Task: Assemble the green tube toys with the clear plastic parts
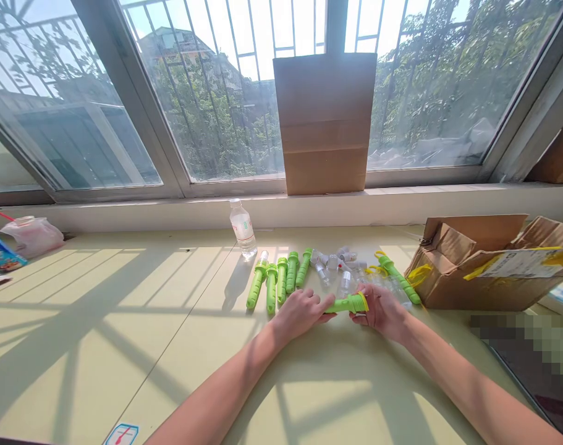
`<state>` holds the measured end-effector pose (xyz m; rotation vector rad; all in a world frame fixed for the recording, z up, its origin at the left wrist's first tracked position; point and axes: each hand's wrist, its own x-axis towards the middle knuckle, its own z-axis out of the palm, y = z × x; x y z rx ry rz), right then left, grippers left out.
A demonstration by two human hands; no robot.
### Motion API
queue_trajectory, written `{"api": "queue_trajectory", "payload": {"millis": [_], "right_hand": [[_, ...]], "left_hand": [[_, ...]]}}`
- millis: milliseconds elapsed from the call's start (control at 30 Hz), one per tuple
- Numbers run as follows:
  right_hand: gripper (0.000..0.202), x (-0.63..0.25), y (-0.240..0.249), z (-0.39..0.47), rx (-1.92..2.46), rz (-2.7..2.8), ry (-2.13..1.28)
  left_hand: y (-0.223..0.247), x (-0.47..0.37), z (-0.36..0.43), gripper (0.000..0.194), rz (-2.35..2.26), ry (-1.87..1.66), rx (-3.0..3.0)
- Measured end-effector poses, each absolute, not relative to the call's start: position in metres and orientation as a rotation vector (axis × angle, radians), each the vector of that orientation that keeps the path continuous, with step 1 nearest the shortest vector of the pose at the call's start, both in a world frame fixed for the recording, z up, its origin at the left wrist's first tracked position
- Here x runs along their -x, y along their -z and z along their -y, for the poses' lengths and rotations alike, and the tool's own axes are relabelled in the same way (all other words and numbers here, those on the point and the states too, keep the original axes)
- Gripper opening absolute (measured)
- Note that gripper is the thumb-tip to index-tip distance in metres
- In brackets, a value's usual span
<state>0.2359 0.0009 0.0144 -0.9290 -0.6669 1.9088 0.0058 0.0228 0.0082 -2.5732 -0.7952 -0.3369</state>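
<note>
Low over the table I hold a green plastic tube (pixel 343 305), lying nearly level, with a ridged wider end and a yellow ring (pixel 363 301) on that end. My left hand (pixel 304 309) is closed around its narrow end. My right hand (pixel 377 312) grips the ringed end, fingers bent at the yellow rim. Just left of it, several similar green tubes (pixel 282 281) lie in a row; the leftmost green tube (pixel 256 286) has a clear piece at its top. Behind my hands lie several clear plastic caps (pixel 345 284), and another green tube (pixel 399 278) with a yellow loop.
An open cardboard box (pixel 485 278) with yellow strips stands at the right. A water bottle (pixel 243 230) is near the window sill. A cardboard sheet (pixel 326 123) leans against the window. A pink bag (pixel 33 237) and a blue packet (pixel 2 252) lie far left.
</note>
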Motion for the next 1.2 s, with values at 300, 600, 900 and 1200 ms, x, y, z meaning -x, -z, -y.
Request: {"api": "queue_trajectory", "payload": {"millis": [300,600,900,1200], "right_hand": [[0.007,-0.244,-0.014,-0.001,0.871,0.662,-1.983],[0.010,-0.251,-0.010,-0.002,0.789,0.788,-2.038],[0.014,-0.252,-0.011,-0.003,0.724,0.850,-2.014],[0.013,-0.256,-0.013,-0.001,0.670,0.933,-2.083]], "left_hand": [[-0.009,-0.005,-0.022,0.036,0.836,0.374,2.677],[-0.017,-0.004,-0.018,0.039,0.855,0.415,2.774],[-0.016,-0.003,-0.017,0.041,0.897,0.470,2.814],[-0.014,-0.005,-0.014,0.038,0.711,0.518,2.772]]}}
